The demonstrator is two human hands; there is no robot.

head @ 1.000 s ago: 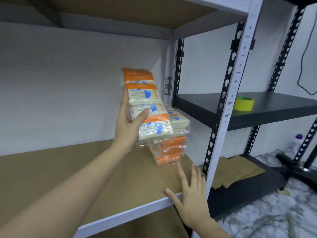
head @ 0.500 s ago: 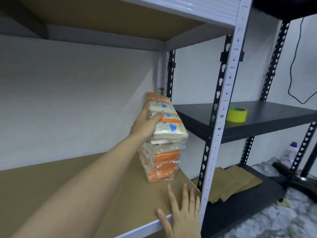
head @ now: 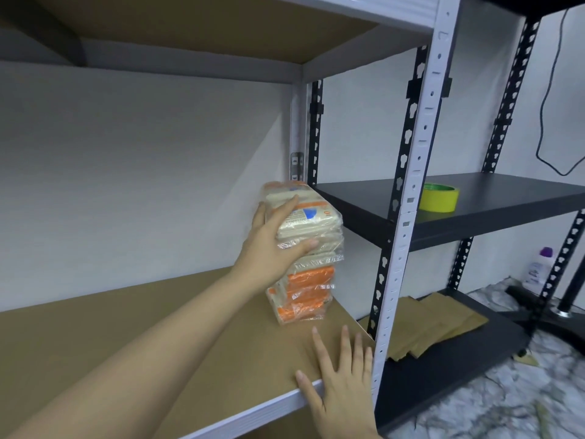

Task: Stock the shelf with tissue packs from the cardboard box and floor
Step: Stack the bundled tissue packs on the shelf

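Gripping top tissue pack (head: 311, 218), long axis seemingly front-to-back: left hand (head: 275, 248); right hand (head: 340, 384) flat.

Left arm extended toward one o'clock; left hand (head: 274, 245) grips a tissue pack (head: 311, 221), thumb along its top, fingers apparently curled beneath. Right hand (head: 340, 386), at five o'clock, lies flat on the shelf (head: 158, 350) edge, fingers straight and spread.
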